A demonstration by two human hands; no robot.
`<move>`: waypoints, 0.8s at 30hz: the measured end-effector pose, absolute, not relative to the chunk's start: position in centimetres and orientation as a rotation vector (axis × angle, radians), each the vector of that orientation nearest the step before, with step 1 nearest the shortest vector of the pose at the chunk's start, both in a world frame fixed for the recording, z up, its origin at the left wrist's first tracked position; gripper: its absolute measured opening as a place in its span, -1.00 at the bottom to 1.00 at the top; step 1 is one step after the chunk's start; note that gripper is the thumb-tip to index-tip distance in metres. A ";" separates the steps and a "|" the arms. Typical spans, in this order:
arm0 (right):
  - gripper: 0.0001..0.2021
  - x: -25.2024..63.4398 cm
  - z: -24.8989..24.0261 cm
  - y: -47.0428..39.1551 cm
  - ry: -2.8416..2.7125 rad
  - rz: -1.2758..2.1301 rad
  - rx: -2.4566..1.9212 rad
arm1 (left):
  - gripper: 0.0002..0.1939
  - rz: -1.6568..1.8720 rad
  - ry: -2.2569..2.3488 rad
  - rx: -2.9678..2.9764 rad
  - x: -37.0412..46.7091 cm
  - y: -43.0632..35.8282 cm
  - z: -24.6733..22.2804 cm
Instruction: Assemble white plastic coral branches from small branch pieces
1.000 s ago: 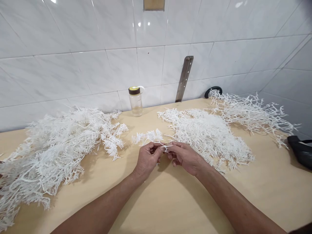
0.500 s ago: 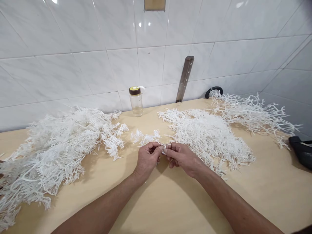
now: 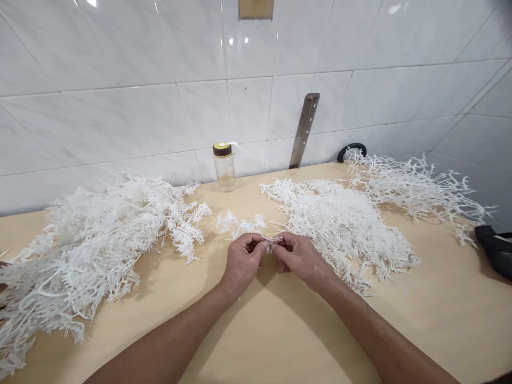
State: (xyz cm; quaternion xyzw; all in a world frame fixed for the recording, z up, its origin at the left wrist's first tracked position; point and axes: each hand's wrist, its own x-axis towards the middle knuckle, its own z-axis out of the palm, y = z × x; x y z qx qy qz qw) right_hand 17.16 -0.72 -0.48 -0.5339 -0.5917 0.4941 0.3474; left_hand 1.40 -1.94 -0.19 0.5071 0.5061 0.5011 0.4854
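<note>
My left hand (image 3: 245,262) is closed, pinching a thin white plastic branch (image 3: 242,226) whose feathery far end sticks out above the fingers. Close beside it, my right hand (image 3: 295,255) is also closed, thumb and fingertips pressed on the near end of that branch or on a small white piece against it; the fingers hide which. Both hands are just above the wooden table (image 3: 276,330), fingertips almost touching. To the right of my right hand lies a heap of short white plastic sprigs (image 3: 340,224).
A larger heap of white branches (image 3: 104,240) covers the left side. Bare branching white stems (image 3: 416,184) lie at the back right. A clear bottle (image 3: 224,170) with a brown and yellow lid stands near the tiled wall (image 3: 152,117). A metal bracket (image 3: 304,130) leans there. A black object (image 3: 494,250) is at the right edge.
The fingertips of my hands have shifted slightly apart, and the white branch has moved a little to the right with them. The heaps lie unchanged.
</note>
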 end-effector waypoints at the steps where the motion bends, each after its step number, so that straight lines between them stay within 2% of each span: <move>1: -0.84 17.2 -0.4 -0.7 -1.515 1.300 -1.382 | -0.79 1.227 1.234 1.246 1.4 -1.9 -0.3; 6: -0.77 17.2 -0.4 -0.8 -1.477 1.323 -1.376 | -0.78 1.209 1.240 1.263 1.3 -1.9 -0.5; 24: -0.87 16.6 0.3 -1.3 -1.623 1.126 -1.493 | -0.78 1.216 1.349 1.441 1.2 -1.6 -0.8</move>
